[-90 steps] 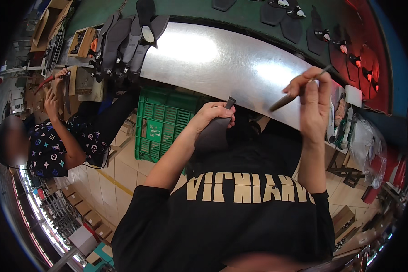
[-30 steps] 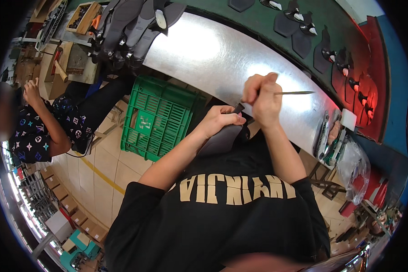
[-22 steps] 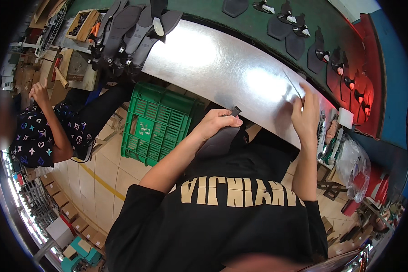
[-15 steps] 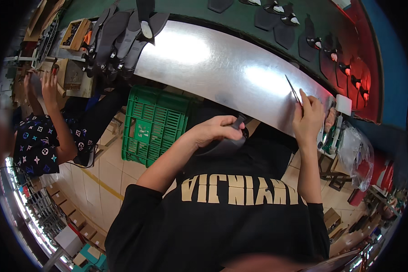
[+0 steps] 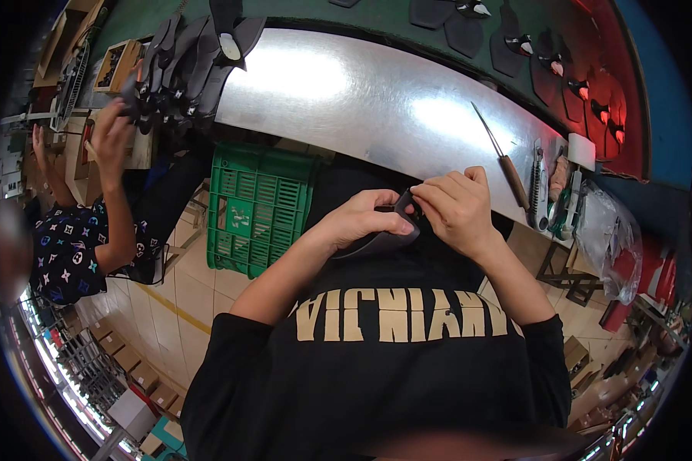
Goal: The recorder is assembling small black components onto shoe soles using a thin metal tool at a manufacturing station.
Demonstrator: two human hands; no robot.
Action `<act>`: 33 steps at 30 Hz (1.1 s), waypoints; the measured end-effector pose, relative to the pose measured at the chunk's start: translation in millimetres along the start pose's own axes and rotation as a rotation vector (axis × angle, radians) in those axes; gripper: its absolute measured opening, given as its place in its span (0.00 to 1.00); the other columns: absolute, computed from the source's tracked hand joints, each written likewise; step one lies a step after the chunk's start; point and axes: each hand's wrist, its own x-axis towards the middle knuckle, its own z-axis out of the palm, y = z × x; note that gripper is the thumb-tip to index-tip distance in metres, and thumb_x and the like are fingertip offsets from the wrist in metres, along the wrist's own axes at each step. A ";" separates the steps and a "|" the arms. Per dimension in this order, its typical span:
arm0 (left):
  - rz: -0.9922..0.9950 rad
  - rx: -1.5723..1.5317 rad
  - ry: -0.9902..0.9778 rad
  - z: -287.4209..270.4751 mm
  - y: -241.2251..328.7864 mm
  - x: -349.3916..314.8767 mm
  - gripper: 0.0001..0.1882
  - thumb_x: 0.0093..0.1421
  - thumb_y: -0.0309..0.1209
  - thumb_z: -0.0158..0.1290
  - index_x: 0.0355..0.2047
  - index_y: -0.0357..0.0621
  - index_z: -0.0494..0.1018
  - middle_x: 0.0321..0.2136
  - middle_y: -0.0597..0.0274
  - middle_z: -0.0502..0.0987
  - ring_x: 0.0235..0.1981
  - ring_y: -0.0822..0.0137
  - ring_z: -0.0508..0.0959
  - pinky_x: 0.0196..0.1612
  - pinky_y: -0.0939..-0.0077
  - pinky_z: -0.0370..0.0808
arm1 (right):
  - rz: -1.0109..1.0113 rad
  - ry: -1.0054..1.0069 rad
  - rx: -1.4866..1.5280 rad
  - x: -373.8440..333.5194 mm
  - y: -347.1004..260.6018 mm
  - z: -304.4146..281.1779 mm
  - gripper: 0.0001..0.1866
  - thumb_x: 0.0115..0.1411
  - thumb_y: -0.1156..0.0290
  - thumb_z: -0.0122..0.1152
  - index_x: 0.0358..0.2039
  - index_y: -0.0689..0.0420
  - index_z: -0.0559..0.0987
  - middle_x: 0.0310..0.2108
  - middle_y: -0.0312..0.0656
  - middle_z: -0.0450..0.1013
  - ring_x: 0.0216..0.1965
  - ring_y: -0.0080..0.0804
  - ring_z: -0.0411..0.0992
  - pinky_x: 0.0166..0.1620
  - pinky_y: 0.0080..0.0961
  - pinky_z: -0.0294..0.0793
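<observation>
My left hand (image 5: 370,220) is closed around a dark grey shoe piece (image 5: 388,240), holding it in front of my black shirt. My right hand (image 5: 455,209) pinches the upper end of a dark strap on that piece, its fingertips meeting close to my left thumb and fingers. Much of the piece is hidden by my hands and blends with the dark clothing. On the metal work surface beyond my right hand lies an awl (image 5: 513,180) with a wooden handle and a long thin point.
A bare metal plate (image 5: 346,107) edges the green bench. Dark sandals (image 5: 181,69) are piled at its left end; several soles and straps line the far right. A utility knife (image 5: 539,184) lies beside the awl. A green crate (image 5: 257,207) stands left; a co-worker (image 5: 69,246) sits beyond.
My right hand has let go of the awl, leaving it on the metal plate, and has come left to the strap in my left hand. The co-worker's hands have moved apart.
</observation>
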 end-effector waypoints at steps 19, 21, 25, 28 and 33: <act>0.041 0.487 -0.049 9.6 -15.6 6.1 0.31 0.42 0.49 0.63 0.36 0.31 0.78 0.28 0.54 0.79 0.32 0.64 0.78 0.39 0.74 0.73 | -0.083 0.027 -0.147 14.3 6.6 -8.7 0.07 0.45 0.73 0.59 0.26 0.53 0.71 0.24 0.38 0.66 0.28 0.36 0.67 0.36 0.34 0.61; 0.064 0.408 -0.061 4.2 -11.9 1.8 0.29 0.44 0.46 0.63 0.38 0.32 0.78 0.29 0.56 0.79 0.32 0.67 0.78 0.40 0.76 0.72 | 0.073 0.067 -0.122 22.7 18.4 -22.5 0.09 0.46 0.76 0.60 0.28 0.54 0.71 0.26 0.39 0.69 0.30 0.38 0.69 0.36 0.34 0.61; -0.004 0.182 -0.057 -11.5 5.4 -9.5 0.26 0.46 0.39 0.59 0.44 0.35 0.77 0.31 0.62 0.78 0.34 0.73 0.75 0.42 0.82 0.69 | 0.286 0.102 -0.044 16.0 27.5 -30.7 0.06 0.49 0.77 0.59 0.28 0.57 0.72 0.27 0.41 0.71 0.30 0.42 0.70 0.35 0.34 0.63; 0.061 0.185 -0.035 -22.1 5.9 -17.2 0.27 0.47 0.43 0.56 0.43 0.36 0.77 0.31 0.63 0.77 0.33 0.72 0.75 0.40 0.83 0.69 | 0.315 0.136 0.063 12.4 27.8 -18.4 0.04 0.52 0.77 0.58 0.27 0.60 0.72 0.26 0.43 0.70 0.28 0.45 0.70 0.33 0.35 0.66; 0.125 0.108 0.301 -64.8 24.8 -63.5 0.18 0.60 0.40 0.52 0.39 0.37 0.79 0.31 0.64 0.79 0.34 0.75 0.75 0.40 0.81 0.70 | 0.303 0.167 0.099 13.7 22.6 -8.4 0.06 0.56 0.78 0.60 0.26 0.62 0.71 0.24 0.45 0.67 0.25 0.42 0.67 0.29 0.33 0.66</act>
